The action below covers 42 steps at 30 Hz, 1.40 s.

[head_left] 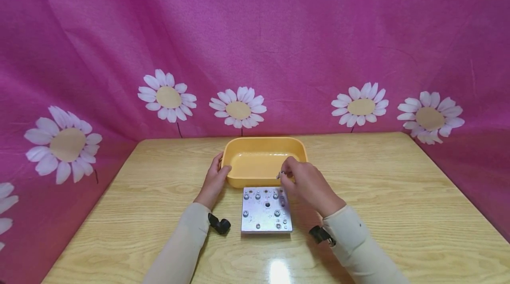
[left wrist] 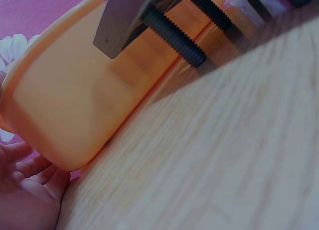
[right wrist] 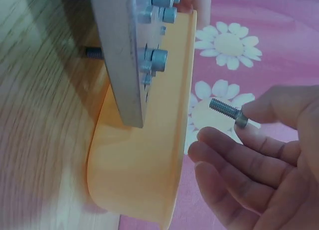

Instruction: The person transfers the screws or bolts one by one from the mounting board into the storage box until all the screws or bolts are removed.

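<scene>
A small silvery socket-head screw [right wrist: 227, 109] is pinched between the thumb and index finger of my right hand [head_left: 308, 182], its thread pointing away from the fingers. That hand is over the front right part of a yellow-orange plastic tub [head_left: 255, 183]. At the tub's left end my left hand [head_left: 214, 180] grips it, thumb over the rim and fingers along the outer wall. In front of the tub stands a square metal plate [head_left: 259, 220], with several socket-head screws [right wrist: 159, 59] in its top. Long black threaded screws [left wrist: 174, 37] stick out beneath the plate and hold it above the table.
The tub and plate stand on a light wood-grain table [head_left: 159, 178]. A pink cloth with white daisies [head_left: 279, 54] hangs behind and at the sides. Black camera mounts [head_left: 219, 224] sit on both wrists, close to the plate's sides.
</scene>
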Available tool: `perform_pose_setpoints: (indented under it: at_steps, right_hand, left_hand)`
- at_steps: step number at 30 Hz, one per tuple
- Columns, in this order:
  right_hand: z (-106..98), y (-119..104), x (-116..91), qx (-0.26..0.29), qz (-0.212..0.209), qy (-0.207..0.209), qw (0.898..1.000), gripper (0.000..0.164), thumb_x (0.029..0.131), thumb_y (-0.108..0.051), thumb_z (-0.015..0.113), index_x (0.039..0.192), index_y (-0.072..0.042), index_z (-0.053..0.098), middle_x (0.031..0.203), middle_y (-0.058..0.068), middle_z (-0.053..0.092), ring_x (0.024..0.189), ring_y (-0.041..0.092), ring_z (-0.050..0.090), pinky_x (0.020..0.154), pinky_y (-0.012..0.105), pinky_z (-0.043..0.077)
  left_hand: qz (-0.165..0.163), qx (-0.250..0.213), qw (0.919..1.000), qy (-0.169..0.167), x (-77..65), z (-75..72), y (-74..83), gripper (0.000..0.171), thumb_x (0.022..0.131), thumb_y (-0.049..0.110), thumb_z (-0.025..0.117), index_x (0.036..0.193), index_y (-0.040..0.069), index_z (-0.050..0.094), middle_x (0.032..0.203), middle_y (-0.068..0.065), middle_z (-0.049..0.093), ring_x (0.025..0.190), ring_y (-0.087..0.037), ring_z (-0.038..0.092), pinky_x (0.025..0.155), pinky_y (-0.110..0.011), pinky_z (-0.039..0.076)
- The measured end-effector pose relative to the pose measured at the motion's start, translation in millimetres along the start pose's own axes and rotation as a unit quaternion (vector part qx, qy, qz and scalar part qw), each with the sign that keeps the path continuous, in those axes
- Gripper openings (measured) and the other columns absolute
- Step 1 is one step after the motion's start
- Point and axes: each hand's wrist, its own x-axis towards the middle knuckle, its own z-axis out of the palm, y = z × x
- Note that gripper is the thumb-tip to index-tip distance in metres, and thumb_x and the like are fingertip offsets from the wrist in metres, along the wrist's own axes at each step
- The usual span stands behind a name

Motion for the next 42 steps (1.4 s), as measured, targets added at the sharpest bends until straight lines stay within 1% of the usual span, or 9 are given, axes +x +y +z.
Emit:
perform_pose_setpoints:
  at_steps: [8,14,19,22,27,30,33,38,42]
  right_hand:
    - [4.4,9.6,3.4,-0.011,-0.009,0.009,1.0,0.005,0.088,-0.012,0.062,0.091,-0.011,0.059,0.084,-0.001,0.068,0.083,0.017,0.067,0.071,0.035,0.055]
    - [6.5,11.9,4.5,-0.02,0.027,0.005,0.999,0.007,0.09,-0.014,0.063,0.093,-0.01,0.059,0.087,0.001,0.068,0.085,0.019,0.067,0.073,0.037,0.056]
    - [7.3,11.7,5.0,-0.025,0.044,-0.003,0.999,0.008,0.089,-0.015,0.064,0.093,-0.01,0.059,0.087,0.002,0.067,0.081,0.017,0.063,0.074,0.036,0.056]
    - [8.2,12.4,5.4,-0.025,0.046,-0.007,0.999,0.009,0.089,-0.015,0.065,0.092,-0.011,0.058,0.084,0.0,0.065,0.074,0.015,0.058,0.069,0.033,0.054]
    - [10.3,15.6,6.2,-0.031,0.023,0.01,0.999,0.007,0.087,-0.013,0.065,0.087,-0.01,0.059,0.073,-0.002,0.059,0.064,0.014,0.05,0.06,0.03,0.046]
    - [11.6,17.2,6.4,-0.034,0.017,0.013,0.999,0.006,0.087,-0.012,0.065,0.087,-0.009,0.06,0.072,-0.002,0.058,0.063,0.014,0.05,0.058,0.029,0.045]
    - [12.3,18.1,6.2,-0.033,0.021,0.004,0.999,0.007,0.088,-0.013,0.065,0.091,-0.007,0.063,0.075,-0.001,0.06,0.065,0.014,0.051,0.06,0.029,0.047]
    - [10.2,19.8,5.8,-0.027,0.031,-0.008,0.999,0.019,0.091,-0.012,0.063,0.107,-0.003,0.064,0.083,0.003,0.066,0.069,0.014,0.057,0.063,0.03,0.052]
    - [5.8,20.9,6.3,-0.027,0.037,-0.013,0.999,0.022,0.091,-0.012,0.062,0.111,-0.003,0.064,0.09,0.006,0.068,0.075,0.016,0.061,0.067,0.032,0.054]
  left_hand:
    - [0.001,-0.001,1.0,0.003,-0.5,0.0,0.4,0.063,0.092,0.02,0.05,0.151,0.014,0.028,0.157,-0.006,0.028,0.143,-0.022,0.026,0.115,-0.036,0.026]
    - [-0.006,0.002,1.0,0.006,-0.7,0.6,0.8,0.063,0.092,0.022,0.05,0.151,0.016,0.028,0.156,-0.004,0.029,0.142,-0.02,0.028,0.115,-0.034,0.026]
    - [-0.004,0.005,1.0,0.006,-0.6,0.8,0.6,0.064,0.092,0.022,0.05,0.151,0.016,0.028,0.156,-0.005,0.029,0.142,-0.021,0.027,0.115,-0.035,0.026]
    - [-0.001,0.004,1.0,0.006,-0.6,0.6,-0.1,0.063,0.091,0.021,0.05,0.151,0.015,0.029,0.155,-0.005,0.03,0.142,-0.02,0.027,0.115,-0.035,0.026]
    - [0.02,-0.005,0.9998,0.004,-0.9,0.4,-0.9,0.06,0.092,0.017,0.049,0.149,0.011,0.03,0.153,-0.009,0.034,0.14,-0.022,0.032,0.115,-0.035,0.028]
    - [0.029,-0.012,0.9995,0.004,-0.6,0.5,-1.6,0.059,0.093,0.013,0.049,0.149,0.008,0.031,0.152,-0.011,0.036,0.139,-0.024,0.033,0.114,-0.036,0.028]
    - [0.026,-0.01,0.9996,0.005,-0.1,0.6,-1.9,0.059,0.093,0.013,0.049,0.149,0.009,0.031,0.152,-0.011,0.036,0.139,-0.024,0.033,0.114,-0.036,0.028]
    - [0.02,-0.009,0.9998,0.004,0.2,1.0,-1.0,0.058,0.094,0.015,0.049,0.149,0.011,0.032,0.152,-0.01,0.036,0.14,-0.023,0.032,0.114,-0.036,0.028]
    - [0.022,-0.011,0.9997,0.002,-0.4,0.7,-0.2,0.057,0.094,0.014,0.049,0.149,0.011,0.032,0.152,-0.009,0.036,0.139,-0.022,0.033,0.114,-0.036,0.029]
